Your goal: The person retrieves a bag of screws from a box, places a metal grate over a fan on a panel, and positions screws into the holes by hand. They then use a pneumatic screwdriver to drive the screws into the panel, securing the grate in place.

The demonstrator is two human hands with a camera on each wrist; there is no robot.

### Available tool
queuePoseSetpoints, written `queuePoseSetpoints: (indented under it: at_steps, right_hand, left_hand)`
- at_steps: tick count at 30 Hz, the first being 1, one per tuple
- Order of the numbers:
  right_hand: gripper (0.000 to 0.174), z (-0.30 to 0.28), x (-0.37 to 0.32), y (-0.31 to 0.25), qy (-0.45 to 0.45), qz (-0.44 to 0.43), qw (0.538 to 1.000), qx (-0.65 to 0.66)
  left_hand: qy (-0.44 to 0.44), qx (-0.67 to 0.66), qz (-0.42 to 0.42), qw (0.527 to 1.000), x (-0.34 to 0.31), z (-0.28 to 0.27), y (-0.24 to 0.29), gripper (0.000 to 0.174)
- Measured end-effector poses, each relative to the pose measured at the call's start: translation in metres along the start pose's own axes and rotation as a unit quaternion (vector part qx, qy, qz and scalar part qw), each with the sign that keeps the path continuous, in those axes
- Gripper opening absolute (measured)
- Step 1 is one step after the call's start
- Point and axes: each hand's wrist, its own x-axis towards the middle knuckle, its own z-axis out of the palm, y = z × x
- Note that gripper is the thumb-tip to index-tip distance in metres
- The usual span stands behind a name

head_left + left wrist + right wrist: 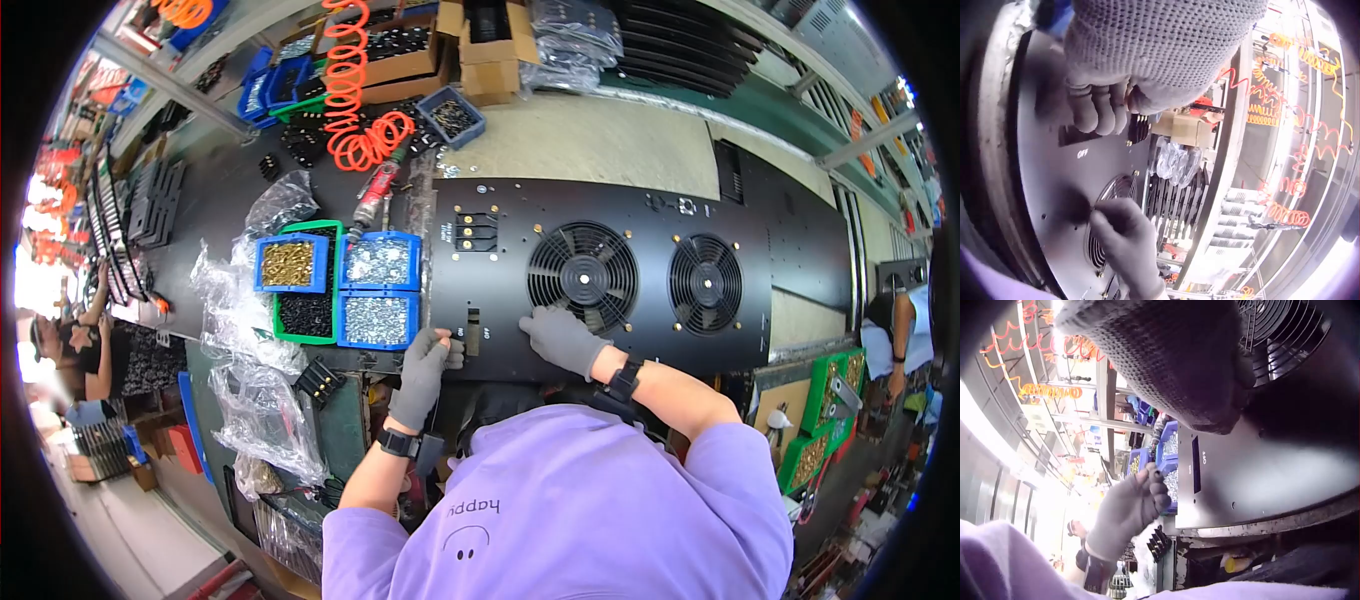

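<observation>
A flat black metal panel (640, 350) with two round fan grilles lies in front of me. My left hand (425, 375), in a grey knit glove, is at the panel's left end beside the ON/OFF switch cut-out (474, 332). Its fingers are curled, and a small dark piece (1157, 474) shows at the thumb and forefinger in the right wrist view. My right hand (565, 340), gloved alike, is at the lower left of the larger fan grille (583, 277). Its thumb and forefinger come together close over the panel; I cannot tell whether they hold something.
Left of the panel stand blue bins of silver screws (378, 320), a bin of brass-coloured fasteners (287, 264) and a green-rimmed bin of black screws (306, 315). A red power screwdriver (375, 195) lies behind them under an orange coiled hose (347, 90). Clear plastic wrap (250, 400) lies farther left.
</observation>
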Motion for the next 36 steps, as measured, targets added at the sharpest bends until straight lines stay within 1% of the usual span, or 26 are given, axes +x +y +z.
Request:
queuePoseSetpoints:
  at_steps: [1,3,5,7,8,9,10,11,12,13,15,16,17,19,21,23,24,25,27,28,29,31,33,34,35,36]
  right_hand:
    - [0.011,0.002,0.001,0.000,-0.004,-0.018,1.000,-0.017]
    - [0.013,-0.001,0.004,0.002,-0.024,-0.007,1.000,-0.005]
    - [0.013,0.006,0.002,0.004,0.008,-0.010,1.000,-0.009]
    - [0.013,0.005,-0.002,0.004,0.021,-0.013,1.000,-0.011]
    - [0.013,0.005,-0.004,0.002,-0.006,0.017,1.000,-0.026]
    - [0.013,0.004,-0.006,0.002,-0.032,0.047,0.997,-0.043]
    - [0.017,0.006,-0.008,0.005,-0.031,0.046,0.997,-0.053]
    - [0.017,0.006,-0.009,0.002,-0.029,0.047,0.997,-0.056]
    - [0.021,0.003,-0.011,-0.002,0.014,0.063,0.998,-0.006]
    - [0.024,-0.002,-0.012,-0.005,0.058,0.078,0.994,0.044]
    - [0.030,-0.015,-0.008,-0.015,0.051,0.116,0.990,0.062]
    - [0.030,-0.020,-0.006,-0.018,0.062,0.121,0.984,0.114]
    - [0.030,-0.026,-0.002,-0.021,0.074,0.124,0.975,0.167]
    - [0.028,-0.036,0.006,-0.023,0.078,0.126,0.974,0.172]
    - [0.027,-0.041,0.015,-0.021,0.098,0.106,0.967,0.210]
    - [0.027,-0.047,0.025,-0.022,0.089,0.111,0.963,0.230]
    - [0.027,-0.051,0.032,-0.022,0.082,0.115,0.958,0.250]
    - [0.027,-0.057,0.038,-0.025,0.081,0.116,0.958,0.250]
    - [0.030,-0.069,0.054,-0.033,0.084,0.103,0.934,0.332]
    - [0.030,-0.072,0.067,-0.035,0.078,0.103,0.934,0.333]
    - [0.032,-0.075,0.082,-0.037,0.085,0.086,0.926,0.358]
    - [0.034,-0.080,0.116,-0.046,0.088,0.068,0.917,0.384]
    - [0.040,-0.084,0.150,-0.057,0.178,-0.024,0.807,0.563]
    - [0.040,-0.083,0.159,-0.054,0.174,-0.026,0.806,0.565]
    - [0.051,-0.079,0.167,-0.048,0.142,-0.021,0.794,0.590]
    - [0.061,-0.078,0.172,-0.044,0.110,-0.015,0.782,0.614]
  left_hand:
    - [0.000,0.008,0.013,1.000,0.007,-0.005,0.010,0.018]
    - [0.032,0.034,0.008,0.999,0.020,-0.015,0.037,0.018]
    - [0.014,0.028,0.067,0.997,0.038,-0.030,0.055,0.019]
    - [0.042,0.106,0.126,0.985,0.061,-0.046,0.074,0.018]
    - [0.068,0.178,0.157,0.969,0.075,-0.055,0.084,0.017]
    - [0.094,0.247,0.187,0.946,0.090,-0.062,0.093,0.016]
    - [0.147,0.329,0.227,0.905,0.107,-0.069,0.097,0.019]
    - [0.198,0.406,0.264,0.852,0.126,-0.077,0.099,0.021]
    - [0.229,0.512,0.278,0.780,0.145,-0.084,0.106,0.035]
    - [0.228,0.509,0.281,0.781,0.158,-0.086,0.105,0.035]
    - [0.297,0.629,0.223,0.683,0.174,-0.073,0.117,0.045]
    - [0.287,0.653,0.161,0.682,0.191,-0.074,0.117,0.051]
    - [0.284,0.651,0.165,0.684,0.201,-0.073,0.120,0.051]
    - [0.228,0.657,0.025,0.718,0.217,-0.072,0.126,0.053]
    - [0.232,0.651,0.018,0.722,0.229,-0.079,0.129,0.057]
    - [0.207,0.627,0.067,0.748,0.230,-0.087,0.131,0.060]
    - [0.218,0.576,0.073,0.784,0.222,-0.083,0.141,0.061]
    - [0.217,0.576,0.072,0.785,0.218,-0.082,0.145,0.061]
    - [0.231,0.465,0.144,0.842,0.205,-0.081,0.152,0.054]
    - [0.218,0.428,0.145,0.865,0.197,-0.079,0.160,0.058]
    - [0.220,0.426,0.140,0.866,0.184,-0.072,0.167,0.058]
    - [0.129,0.310,0.197,0.921,0.157,-0.052,0.179,0.057]
    - [0.030,0.293,0.248,0.923,0.137,-0.030,0.188,0.057]
    - [0.009,0.345,0.303,0.888,0.128,-0.016,0.190,0.052]
    - [-0.012,0.395,0.355,0.847,0.123,-0.004,0.192,0.047]
    - [-0.009,0.395,0.354,0.848,0.124,0.001,0.197,0.047]
